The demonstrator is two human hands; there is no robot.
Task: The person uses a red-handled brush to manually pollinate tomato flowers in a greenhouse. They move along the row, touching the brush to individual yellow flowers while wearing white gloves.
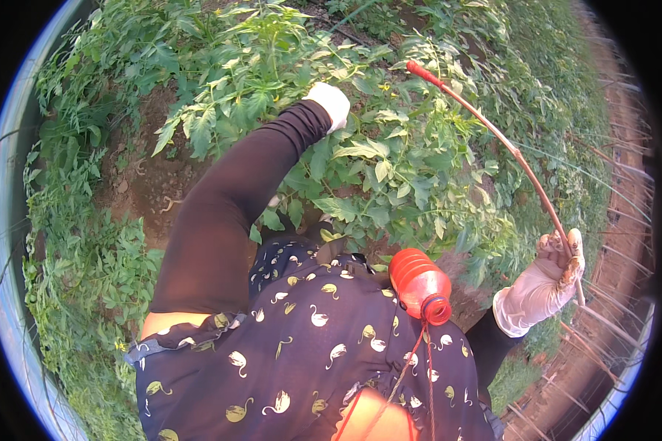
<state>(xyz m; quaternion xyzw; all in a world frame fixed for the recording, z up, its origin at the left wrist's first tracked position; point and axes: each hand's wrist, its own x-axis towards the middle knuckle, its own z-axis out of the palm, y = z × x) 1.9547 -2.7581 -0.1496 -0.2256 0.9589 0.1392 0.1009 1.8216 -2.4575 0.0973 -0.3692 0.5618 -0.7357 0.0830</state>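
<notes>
My left hand (330, 105), in a white glove, reaches among the leaves of a tomato plant (270, 82). Its fingers are turned away and hidden, so whether it grips a stem cannot be seen. Off to the right, my right hand (561, 262) wears a soiled white glove and holds a thin, curved wooden stick (507, 144) near its lower end. Red wrapping (423, 73) covers the stick's far tip, which is over the foliage. A red plastic bottle (421, 286) with an open mouth hangs on a cord (406, 366) against my chest.
Tomato plants with yellow flowers (384, 87) surround me. Bare soil (143, 165) shows at left. Green twine (579, 165) runs across the right side, near several thin stakes (620, 212) by a soil strip. Pale sheeting (11, 182) curves along the left rim.
</notes>
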